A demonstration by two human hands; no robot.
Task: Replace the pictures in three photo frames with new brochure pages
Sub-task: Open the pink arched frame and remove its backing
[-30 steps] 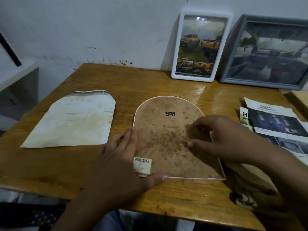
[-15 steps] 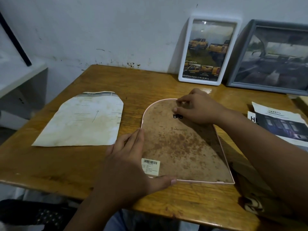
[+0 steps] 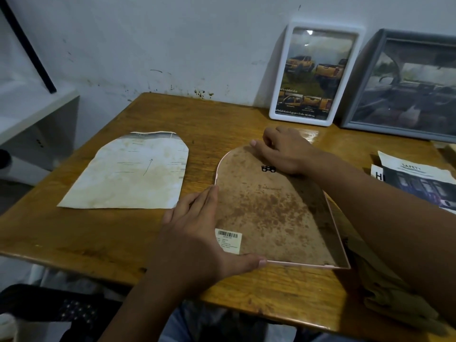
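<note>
An arched pink photo frame point(image 3: 271, 211) lies face down mid-table, its stained brown backing board up, with a small black hanger point(image 3: 268, 169) and a barcode label point(image 3: 228, 240). My left hand point(image 3: 195, 233) rests flat on its lower left corner, fingers straight along the left edge and thumb along the bottom edge. My right hand point(image 3: 283, 151) is at the top of the arch, fingers curled at the rim; what they touch is hidden. A stained arch-cut page point(image 3: 128, 174) lies to the left. Brochure pages point(image 3: 417, 178) lie at the right.
A white frame point(image 3: 313, 75) and a grey frame point(image 3: 404, 87), both holding car pictures, lean on the wall at the back right. An olive cloth point(image 3: 385, 292) hangs at the wooden table's point(image 3: 74, 233) front right. A white shelf point(image 3: 29, 107) stands to the left.
My right hand has moved from the frame's right middle up to the top of the arch. My left hand has stayed on the lower left corner.
</note>
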